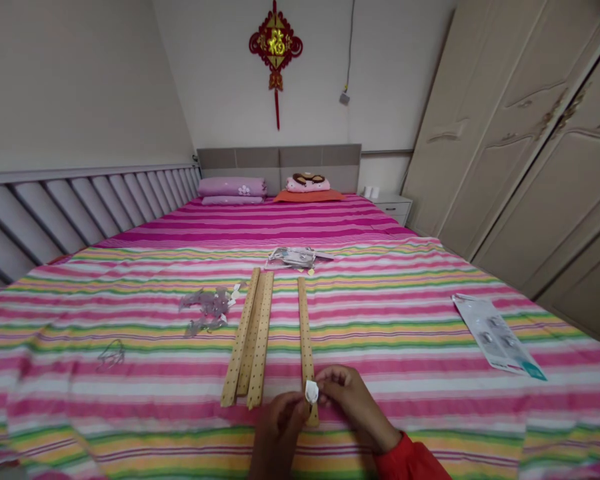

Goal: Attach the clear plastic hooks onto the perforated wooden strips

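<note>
A flat pack (517,359) is laid at the right on the striped sheet (420,407), and small rounded silvery pieces (487,337) are held in it. Beyond the wooden strips, a clear bag (295,257) is seen; its greyish contents are too blurred to be told.

A small white piece (311,392) is pinched between the two hands, above the near part of a single perforated wooden strip (305,320); whether the strip is touched by it cannot be told. By the right hand (349,398), reached in from the right with its wrist in a red sleeve (410,460), the piece is gripped between thumb and bent fingers. The left hand (281,423) is raised from below, its fingers curled and the piece's left edge apparently nipped. To the left, three more perforated strips (258,333) are grouped lengthwise, beside a crumpled greyish heap (211,305).
</note>
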A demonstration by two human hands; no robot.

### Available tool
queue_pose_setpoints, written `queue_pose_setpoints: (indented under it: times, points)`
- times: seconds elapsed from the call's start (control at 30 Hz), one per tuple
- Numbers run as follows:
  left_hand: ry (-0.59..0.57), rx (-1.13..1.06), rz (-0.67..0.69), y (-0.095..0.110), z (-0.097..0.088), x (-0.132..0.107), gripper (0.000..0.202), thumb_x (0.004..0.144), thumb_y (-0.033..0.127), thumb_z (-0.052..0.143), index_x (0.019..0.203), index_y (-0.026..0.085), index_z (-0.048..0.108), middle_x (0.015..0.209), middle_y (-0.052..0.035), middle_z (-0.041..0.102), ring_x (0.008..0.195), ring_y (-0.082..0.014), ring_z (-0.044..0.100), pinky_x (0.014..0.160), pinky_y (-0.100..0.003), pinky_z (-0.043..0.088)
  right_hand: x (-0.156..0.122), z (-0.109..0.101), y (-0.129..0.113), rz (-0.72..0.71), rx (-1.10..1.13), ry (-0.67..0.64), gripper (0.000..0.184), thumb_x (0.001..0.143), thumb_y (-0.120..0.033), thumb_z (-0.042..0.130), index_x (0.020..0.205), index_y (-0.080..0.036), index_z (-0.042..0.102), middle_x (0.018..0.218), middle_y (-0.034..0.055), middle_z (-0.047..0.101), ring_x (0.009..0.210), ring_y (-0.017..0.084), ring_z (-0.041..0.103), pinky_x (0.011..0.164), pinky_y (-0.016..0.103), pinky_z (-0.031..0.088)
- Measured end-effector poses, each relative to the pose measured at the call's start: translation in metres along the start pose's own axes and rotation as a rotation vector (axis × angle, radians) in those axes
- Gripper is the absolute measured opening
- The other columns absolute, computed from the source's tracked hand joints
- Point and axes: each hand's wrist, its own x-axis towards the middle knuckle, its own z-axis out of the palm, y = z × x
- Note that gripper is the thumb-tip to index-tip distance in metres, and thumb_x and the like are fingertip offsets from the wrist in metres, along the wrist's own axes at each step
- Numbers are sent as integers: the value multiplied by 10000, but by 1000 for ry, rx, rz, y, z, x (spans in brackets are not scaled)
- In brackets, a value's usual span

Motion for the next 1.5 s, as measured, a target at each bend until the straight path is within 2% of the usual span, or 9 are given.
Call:
queue_pose_setpoints:
  times: [0.17,0.27,0.47,0.6,0.77,0.97,1.2,1.37,1.5]
  points:
    - [118,3,-46,-6,-1,-2,448,625,594,683,746,162,675,622,-20,647,595,-158,584,573,-264,472,5,-5,7,54,-46,-59,347,493,-419,828,630,-146,664,440,-32,623,400,87,534,453,221,411]
    - [137,47,-123,-13,-6,2,473,578,618,691,696,162,651,593,1,609,570,-141,541,534,-250,428,8,-5,8,62,-62,-72,341,499,-416,821,630,-151,653,448,-40,618,402,86,533,455,224,407]
    - [79,-109,-493,-30,-4,5,501,571,618,702,728,149,624,622,-18,624,606,-149,593,525,-236,421,8,-5,10,63,-97,-76,341,503,-424,805,623,-157,630,450,-45,602,405,88,518,446,227,384]
    - [14,-295,-652,-24,2,4,499,664,609,661,820,136,629,706,-66,682,637,-162,653,588,-256,475,7,-3,10,61,-114,-84,318,514,-410,791,618,-154,632,455,-46,598,397,82,499,444,227,372]
    - [-42,-315,-652,-12,8,9,540,658,641,648,837,132,625,687,-63,694,588,-157,662,557,-244,478,7,-2,11,40,-135,-79,283,543,-396,776,608,-155,643,442,-55,582,394,79,485,443,223,357]
    - [-39,-187,-715,-10,16,20,580,602,684,653,805,142,611,643,-60,701,530,-174,665,501,-249,478,9,-1,17,23,-121,-60,325,511,-437,795,598,-164,641,431,-58,578,379,82,476,435,226,351]
    - [-67,-48,-676,-4,25,24,503,618,652,656,749,170,595,569,-22,668,455,-168,634,473,-254,456,5,-1,16,-3,-99,-66,367,515,-463,810,617,-167,620,450,-48,579,401,86,481,440,220,356]
    - [-116,-64,-605,-19,26,27,455,676,652,577,654,199,611,563,-25,656,489,-188,632,511,-293,471,0,0,24,-31,-53,-59,433,529,-543,793,667,-177,606,471,-48,565,397,89,467,425,216,334]
    - [-111,-18,-457,-33,22,35,361,667,567,630,584,216,616,547,-41,634,637,-252,661,614,-343,519,0,1,31,-9,-41,-86,434,568,-573,764,684,-187,604,492,-40,559,387,98,451,399,222,314]
